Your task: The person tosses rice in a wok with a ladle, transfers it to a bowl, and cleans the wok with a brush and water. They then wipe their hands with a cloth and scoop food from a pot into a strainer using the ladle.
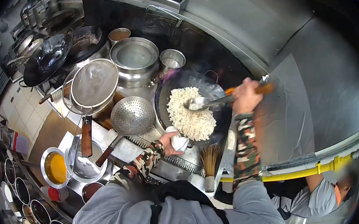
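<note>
My right hand (247, 96) is closed round the wooden handle of a metal ladle (197, 103). The ladle's bowl rests on white rice (191, 118) inside a dark wok (211, 89). At the wok's near edge, my left hand (169, 143) grips a folded white cloth (179, 143). A perforated metal skimmer (133, 115) lies left of the wok, and a bamboo brush (209, 166) is at its near right.
A round mesh strainer (94, 83), a large metal pot (134, 54) and a black wok (47, 60) stand to the left. Nearer is a bowl of yellow liquid (56, 167). A yellow pipe (285, 174) runs at right, beyond which a person (314, 200) is visible.
</note>
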The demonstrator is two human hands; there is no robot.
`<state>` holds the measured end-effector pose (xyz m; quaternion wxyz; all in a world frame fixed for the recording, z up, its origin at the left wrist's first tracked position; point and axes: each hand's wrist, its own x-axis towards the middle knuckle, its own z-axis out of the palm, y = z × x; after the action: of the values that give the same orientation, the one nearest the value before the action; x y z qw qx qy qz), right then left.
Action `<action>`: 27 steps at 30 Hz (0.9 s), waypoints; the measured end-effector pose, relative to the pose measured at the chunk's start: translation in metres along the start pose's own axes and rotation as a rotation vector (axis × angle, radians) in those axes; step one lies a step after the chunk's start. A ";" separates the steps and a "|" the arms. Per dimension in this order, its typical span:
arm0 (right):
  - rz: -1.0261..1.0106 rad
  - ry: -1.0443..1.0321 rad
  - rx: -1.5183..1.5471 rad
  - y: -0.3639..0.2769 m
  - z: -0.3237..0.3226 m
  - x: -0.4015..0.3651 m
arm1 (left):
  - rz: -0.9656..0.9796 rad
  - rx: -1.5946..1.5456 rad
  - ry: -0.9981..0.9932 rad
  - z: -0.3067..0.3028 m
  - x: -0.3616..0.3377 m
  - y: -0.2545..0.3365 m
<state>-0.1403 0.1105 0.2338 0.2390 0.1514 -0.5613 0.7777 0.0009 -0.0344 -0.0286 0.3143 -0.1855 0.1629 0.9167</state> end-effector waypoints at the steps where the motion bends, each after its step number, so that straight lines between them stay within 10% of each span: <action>1: 0.032 -0.012 -0.116 0.047 -0.016 -0.010 | 0.004 0.011 0.086 -0.009 0.019 -0.003; 6: 0.219 -0.117 -0.122 0.013 0.031 0.046 | -0.116 0.148 0.329 0.004 0.029 0.001; 10: -0.229 -0.102 -0.421 0.088 -0.006 0.008 | 0.064 0.490 0.291 0.004 0.026 -0.005; 13: 0.160 -0.199 -0.308 0.064 0.009 0.050 | -0.099 0.431 0.333 0.002 0.034 -0.001; 17: 0.225 -0.173 -0.231 -0.022 -0.002 0.039 | 0.267 1.681 -0.035 -0.033 0.050 0.007; 18: -0.261 -0.164 -0.717 0.000 -0.018 0.027 | 0.118 1.327 -0.043 -0.038 0.060 0.001; 22: 0.136 -0.061 -0.201 0.044 -0.025 0.038 | -0.204 0.204 0.369 0.025 0.012 0.004; 27: 0.043 0.153 0.054 0.071 -0.033 0.007 | -0.026 0.862 0.272 0.020 0.041 0.002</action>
<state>-0.1836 0.1246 0.1699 0.2602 0.0856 -0.5234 0.8069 -0.0355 -0.0065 -0.0287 0.3501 -0.1584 0.5675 0.7282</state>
